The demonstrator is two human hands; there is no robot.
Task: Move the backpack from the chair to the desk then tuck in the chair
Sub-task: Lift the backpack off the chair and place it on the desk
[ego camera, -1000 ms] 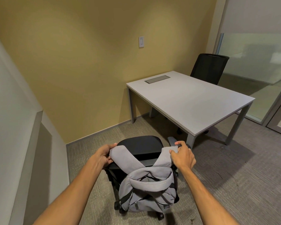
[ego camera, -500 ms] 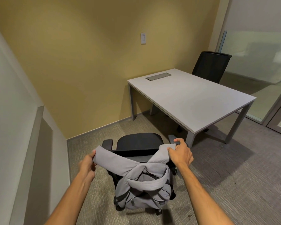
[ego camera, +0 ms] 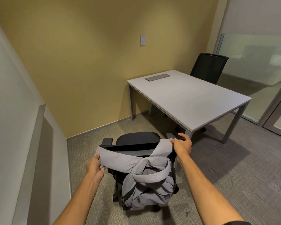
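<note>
A grey backpack (ego camera: 147,187) hangs behind the backrest of a black office chair (ego camera: 137,140) in the lower middle. Its two padded straps spread up and outward. My left hand (ego camera: 95,166) grips the end of the left strap, which is off the backrest. My right hand (ego camera: 182,146) grips the right strap at the backrest's right corner. The white desk (ego camera: 188,98) stands beyond the chair to the right, its top bare except for a metal cable hatch.
A second black chair (ego camera: 208,67) is tucked at the desk's far side. A yellow wall runs behind, a grey partition (ego camera: 31,151) on the left, glass panels and a door on the right. Carpet floor lies between chair and desk.
My left hand has pulled the left strap outward and off the backrest's left corner. The right hand keeps its hold on the right strap. The bag hangs slightly lower and more spread.
</note>
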